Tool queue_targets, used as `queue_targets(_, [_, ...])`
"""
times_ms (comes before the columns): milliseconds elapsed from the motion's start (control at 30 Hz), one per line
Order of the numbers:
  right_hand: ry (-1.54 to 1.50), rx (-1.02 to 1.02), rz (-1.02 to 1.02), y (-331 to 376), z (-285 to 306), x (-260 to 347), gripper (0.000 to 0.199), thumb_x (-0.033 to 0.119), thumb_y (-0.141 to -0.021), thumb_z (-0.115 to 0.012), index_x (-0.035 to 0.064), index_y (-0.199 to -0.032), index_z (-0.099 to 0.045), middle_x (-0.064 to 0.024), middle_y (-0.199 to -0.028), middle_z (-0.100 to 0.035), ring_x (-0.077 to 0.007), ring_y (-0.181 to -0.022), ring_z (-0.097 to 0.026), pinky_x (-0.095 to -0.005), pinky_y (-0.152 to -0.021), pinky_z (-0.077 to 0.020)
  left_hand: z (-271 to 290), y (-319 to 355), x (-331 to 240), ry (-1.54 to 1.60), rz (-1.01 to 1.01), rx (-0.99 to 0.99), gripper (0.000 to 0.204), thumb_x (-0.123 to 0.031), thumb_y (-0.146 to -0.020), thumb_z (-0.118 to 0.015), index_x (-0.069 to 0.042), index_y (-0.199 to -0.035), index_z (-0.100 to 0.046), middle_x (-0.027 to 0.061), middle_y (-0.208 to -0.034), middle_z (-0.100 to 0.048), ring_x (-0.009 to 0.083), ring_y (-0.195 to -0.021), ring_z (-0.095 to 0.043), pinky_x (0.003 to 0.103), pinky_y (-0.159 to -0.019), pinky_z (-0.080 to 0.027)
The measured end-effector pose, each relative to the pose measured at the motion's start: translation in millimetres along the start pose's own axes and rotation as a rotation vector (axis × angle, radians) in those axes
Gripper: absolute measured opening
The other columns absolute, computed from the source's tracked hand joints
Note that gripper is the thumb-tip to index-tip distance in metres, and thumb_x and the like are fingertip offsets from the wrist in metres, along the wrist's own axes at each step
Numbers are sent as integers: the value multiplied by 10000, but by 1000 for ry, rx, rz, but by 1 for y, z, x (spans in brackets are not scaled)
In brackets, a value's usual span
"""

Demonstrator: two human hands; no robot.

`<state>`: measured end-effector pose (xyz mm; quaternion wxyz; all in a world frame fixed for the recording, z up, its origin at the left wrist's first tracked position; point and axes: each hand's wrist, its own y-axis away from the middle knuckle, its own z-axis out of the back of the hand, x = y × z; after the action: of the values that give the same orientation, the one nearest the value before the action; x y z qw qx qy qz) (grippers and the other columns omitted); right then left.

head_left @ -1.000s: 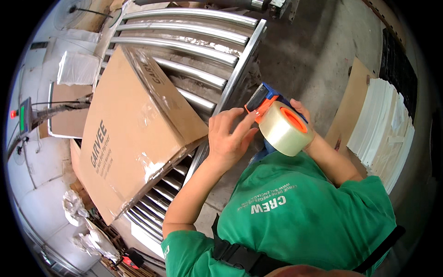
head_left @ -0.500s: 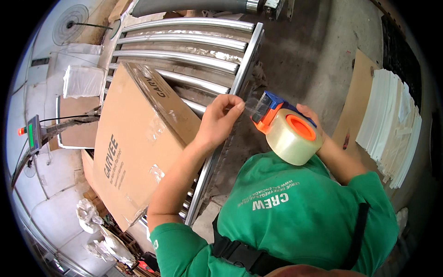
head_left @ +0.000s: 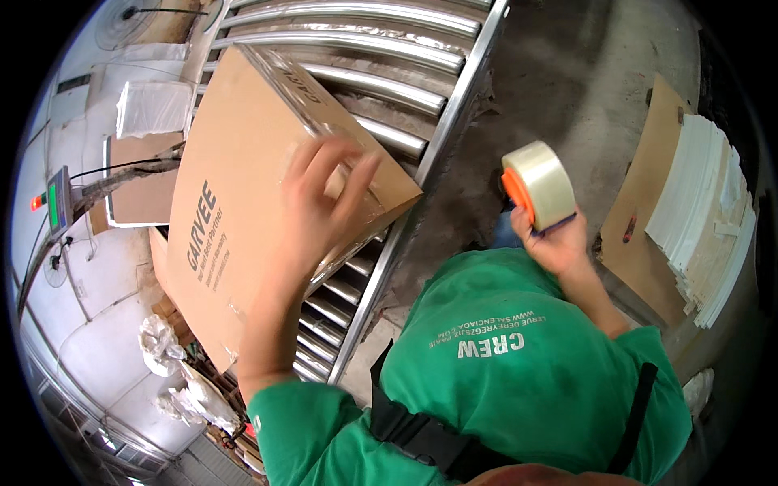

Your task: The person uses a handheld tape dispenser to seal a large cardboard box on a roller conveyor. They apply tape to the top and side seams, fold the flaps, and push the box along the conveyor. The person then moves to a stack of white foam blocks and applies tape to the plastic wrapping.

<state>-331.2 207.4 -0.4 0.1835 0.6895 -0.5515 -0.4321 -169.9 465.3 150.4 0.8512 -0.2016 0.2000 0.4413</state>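
Observation:
A large brown cardboard box with dark print rests tilted on the roller conveyor, with shiny clear tape along its upper edge. Over the box's near right side is my left hand, fingers spread and a little blurred, with nothing visible in it. Whether the fingertips touch the cardboard I cannot tell. Off to the right, beyond the conveyor's rail, my right hand grips a tape dispenser. Its wide roll of clear tape sits on an orange hub; most of the dispenser's blue frame is hidden behind the roll and hand.
The roller conveyor has a metal side rail between box and floor. White strips lie stacked on flat cardboard at right. A small display with a green screen stands at left; wrapped white bundles lie below.
My left hand has left the dispenser's tape end and moved left onto the box area, its pinch opened. My right hand has turned the dispenser and carried it slightly away from the box.

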Motion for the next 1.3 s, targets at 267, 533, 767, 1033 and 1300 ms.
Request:
queue_targets(267, [1076,422,306,-119,-115,9,395,296,-869,-605,26,-1157,-598,-113,-1115,-632,-207,-1002,-629,-365,-915,-507,6,111,54,-450,-110,49,833,-454,-601,-828,-47,-1255,-509,183,-1324,-469,356,-1232,-444,482,-1006,-297])
queue_targets(533, [1946,721,-82,-144,-124,-34,560,305,-762,-727,-2,-1216,-612,-88,-1034,-679,-141,-946,-616,-258,-886,-455,2,121,64,-411,-121,12,791,-324,-574,-836,-73,-1253,-519,176,-1322,-476,356,-1216,-453,488,-992,-309])
queue_targets(767, [1904,765,-74,-36,4,-44,601,264,-760,-770,2,-1263,-571,-130,-1204,-625,-168,-1117,-572,-307,-988,-418,-2,129,62,-407,-102,-16,769,-346,-595,-840,-54,-1235,-530,184,-1315,-479,378,-1205,-449,483,-992,-317])
queue_targets(1033, [1774,647,-326,-105,-27,-86,402,344,-745,-760,2,-947,-699,-100,-864,-690,-148,-763,-658,-303,-693,-542,2,124,50,-410,-96,29,750,-337,-655,-824,-38,-1260,-496,203,-1330,-450,371,-1225,-414,468,-1016,-321])
queue_targets(1300, [1931,890,-386,-103,36,-126,552,481,-711,-768,53,-1056,-715,-85,-1043,-690,-180,-929,-613,-326,-851,-467,-2,120,55,-313,-88,37,715,-306,-678,-811,-45,-1264,-495,201,-1342,-433,386,-1249,-391,472,-1034,-321])
